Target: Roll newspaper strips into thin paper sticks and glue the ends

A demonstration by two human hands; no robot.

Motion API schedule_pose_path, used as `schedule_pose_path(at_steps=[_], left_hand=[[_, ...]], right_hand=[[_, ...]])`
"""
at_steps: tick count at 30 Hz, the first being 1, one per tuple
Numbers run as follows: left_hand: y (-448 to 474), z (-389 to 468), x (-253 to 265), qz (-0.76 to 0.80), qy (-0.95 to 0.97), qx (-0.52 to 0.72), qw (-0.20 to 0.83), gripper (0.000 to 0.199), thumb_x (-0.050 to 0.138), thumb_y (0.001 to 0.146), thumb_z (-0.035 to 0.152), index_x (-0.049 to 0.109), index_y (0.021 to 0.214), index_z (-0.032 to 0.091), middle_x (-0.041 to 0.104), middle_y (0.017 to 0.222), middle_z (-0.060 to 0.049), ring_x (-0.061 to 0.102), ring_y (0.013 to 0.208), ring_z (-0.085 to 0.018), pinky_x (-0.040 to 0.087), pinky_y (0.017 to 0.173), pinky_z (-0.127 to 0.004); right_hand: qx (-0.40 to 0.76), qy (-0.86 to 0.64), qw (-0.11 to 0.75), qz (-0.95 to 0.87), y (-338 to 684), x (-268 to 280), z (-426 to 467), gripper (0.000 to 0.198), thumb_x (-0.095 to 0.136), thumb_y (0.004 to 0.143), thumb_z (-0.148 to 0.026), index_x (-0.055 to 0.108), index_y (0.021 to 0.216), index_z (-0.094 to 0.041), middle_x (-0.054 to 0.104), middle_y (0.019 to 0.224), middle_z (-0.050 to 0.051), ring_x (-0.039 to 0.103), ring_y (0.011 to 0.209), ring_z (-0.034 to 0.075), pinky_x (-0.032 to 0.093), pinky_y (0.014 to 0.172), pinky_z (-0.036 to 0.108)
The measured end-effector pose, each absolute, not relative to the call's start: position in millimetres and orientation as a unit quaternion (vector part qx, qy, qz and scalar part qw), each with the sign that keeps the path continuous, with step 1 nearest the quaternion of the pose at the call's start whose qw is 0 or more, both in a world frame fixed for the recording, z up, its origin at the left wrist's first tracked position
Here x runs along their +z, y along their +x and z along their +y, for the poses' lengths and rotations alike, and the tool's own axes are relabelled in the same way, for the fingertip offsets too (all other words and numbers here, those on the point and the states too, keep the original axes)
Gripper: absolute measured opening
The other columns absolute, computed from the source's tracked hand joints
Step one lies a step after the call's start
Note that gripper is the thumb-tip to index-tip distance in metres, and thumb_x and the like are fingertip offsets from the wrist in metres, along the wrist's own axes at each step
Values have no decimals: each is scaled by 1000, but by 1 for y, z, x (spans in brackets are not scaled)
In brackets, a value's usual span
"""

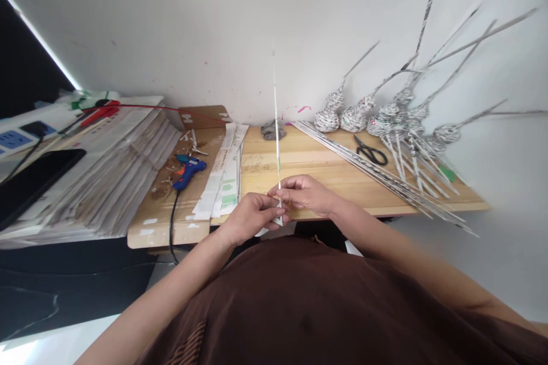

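Observation:
A thin white rolled paper stick [276,119] stands nearly upright above the table's front edge. Its lower end is pinched by both hands, where a bit of flat paper still shows. My left hand [254,213] is closed around the bottom part. Just above and to the right, my right hand [306,192] grips the stick between thumb and fingers. Left of my hands lie flat paper strips [216,173], some with green print. A bundle of finished paper sticks [359,165] runs diagonally across the table on the right.
Woven paper gourd shapes [353,117] with long stems line the wall. Black scissors [370,152] lie near them. On cardboard [162,228] at left rests a blue glue gun [188,173] with its cord. Beyond are a newspaper stack [128,165], a phone [38,182] and a grey cloth [273,131].

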State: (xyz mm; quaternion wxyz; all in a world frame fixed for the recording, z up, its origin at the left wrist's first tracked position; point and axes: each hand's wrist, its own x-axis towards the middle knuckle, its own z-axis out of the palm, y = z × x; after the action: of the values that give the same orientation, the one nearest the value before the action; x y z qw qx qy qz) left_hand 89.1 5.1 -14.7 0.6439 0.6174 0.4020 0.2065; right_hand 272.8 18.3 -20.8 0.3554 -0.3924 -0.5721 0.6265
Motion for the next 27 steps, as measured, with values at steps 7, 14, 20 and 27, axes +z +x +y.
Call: schedule_pose_path(at_steps=[7,14,20,27], left_hand=[[89,4,-15,394,618,199,651,28,66,77,42,72,79,14,71,86,-9,65,85,-19,55,72,-29],[88,5,-11,405,625,195,638,28,65,77,42,72,78,15,71,86,-9,65,85,-20,55,71,-28],[86,7,-11,421,617,200,634,27,69,74,41,72,78,15,71,84,-9,65,78,-18,54,69,-27],[82,8,-8,432,634,209,606,23,66,76,36,72,79,15,72,80,-8,64,69,-17,54,66,-29]], right_hand=[[594,-421,402,-554,270,-24,20,36,78,66,-45,58,64,-15,54,55,-3,42,51,7,28,49,22],[591,-423,398,-559,270,-19,17,36,76,67,-47,61,69,-15,56,61,-2,45,53,8,31,49,22],[588,-431,415,-545,270,-22,18,39,78,65,-45,53,60,-16,52,54,-4,42,49,7,29,46,21],[619,-394,394,-554,270,-15,13,30,77,68,-38,60,78,-16,62,67,-1,52,54,8,34,46,20]])
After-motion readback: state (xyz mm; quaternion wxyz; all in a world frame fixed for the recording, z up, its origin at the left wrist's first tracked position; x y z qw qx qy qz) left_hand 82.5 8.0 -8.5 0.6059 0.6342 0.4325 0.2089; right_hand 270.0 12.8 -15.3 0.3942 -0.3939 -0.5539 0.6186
